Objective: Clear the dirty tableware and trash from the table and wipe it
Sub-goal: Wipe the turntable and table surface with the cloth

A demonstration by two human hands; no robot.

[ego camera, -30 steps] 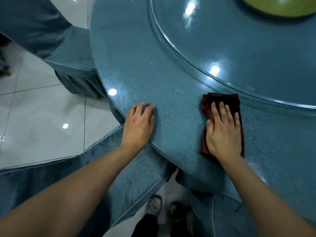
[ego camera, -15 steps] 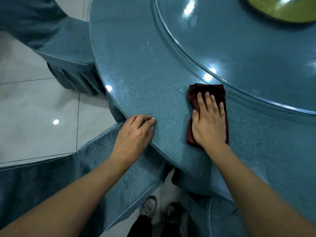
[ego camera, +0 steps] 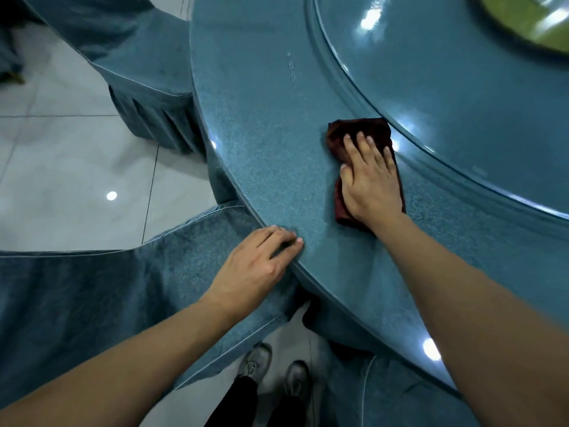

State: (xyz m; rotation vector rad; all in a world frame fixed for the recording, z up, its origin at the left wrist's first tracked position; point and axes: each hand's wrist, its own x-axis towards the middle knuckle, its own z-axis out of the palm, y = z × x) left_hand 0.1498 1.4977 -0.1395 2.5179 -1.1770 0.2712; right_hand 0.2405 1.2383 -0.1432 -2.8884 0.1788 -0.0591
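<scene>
Cloth on table pressed under flat right hand; left hand flat on table edge.

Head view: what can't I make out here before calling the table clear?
- Green object: blurred, cut by the top edge.
- Cloth: mostly under the right hand.
- Table: far side out of frame.
- Left hand: covers part of the rim.

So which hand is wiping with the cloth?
The right hand, flat on the dark red cloth. The left hand only rests on the table edge.
</scene>
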